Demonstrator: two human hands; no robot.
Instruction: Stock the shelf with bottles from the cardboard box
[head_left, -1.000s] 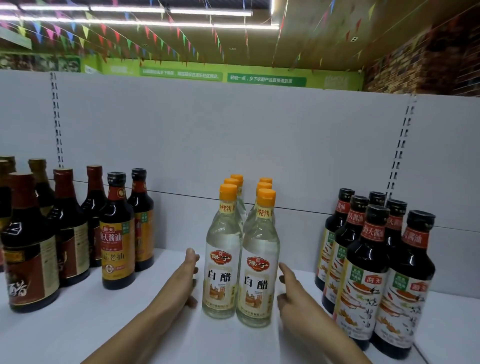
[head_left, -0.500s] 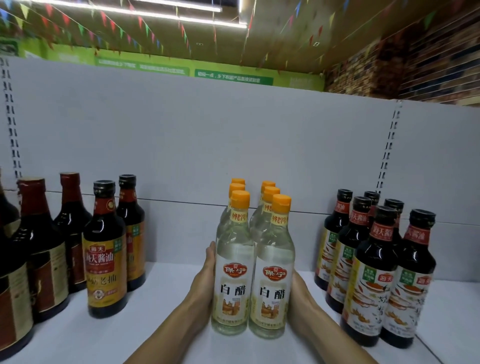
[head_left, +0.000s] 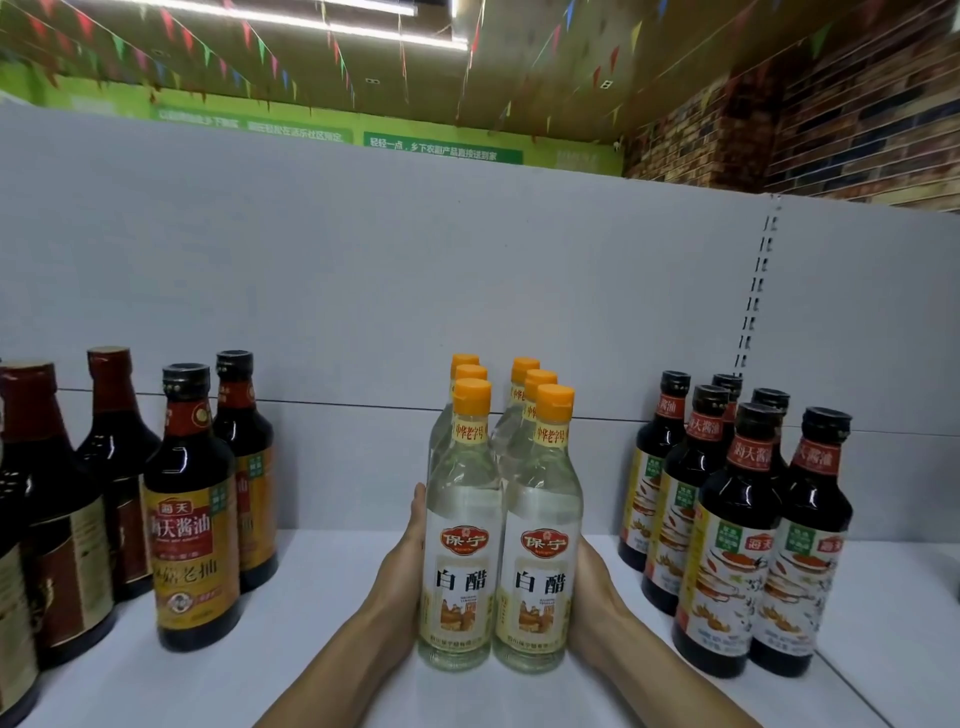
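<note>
Several clear white-vinegar bottles (head_left: 501, 525) with orange caps stand in two tight rows on the white shelf (head_left: 332, 670), at the middle of the view. My left hand (head_left: 402, 564) lies flat against the left side of the front-left bottle, fingers straight. My right hand (head_left: 592, 592) presses the right side of the front-right bottle; its fingers are mostly hidden behind the glass. The cardboard box is out of view.
Dark soy-sauce bottles with yellow labels (head_left: 195, 525) and larger brown-capped bottles (head_left: 52, 519) stand to the left. Another group of dark sauce bottles (head_left: 737, 525) stands to the right. A grey back panel (head_left: 467, 270) closes the shelf behind. Bare shelf gaps flank the vinegar rows.
Both hands have closed in from beside the vinegar bottles and now press their sides. The two rows stand closer together than a second ago.
</note>
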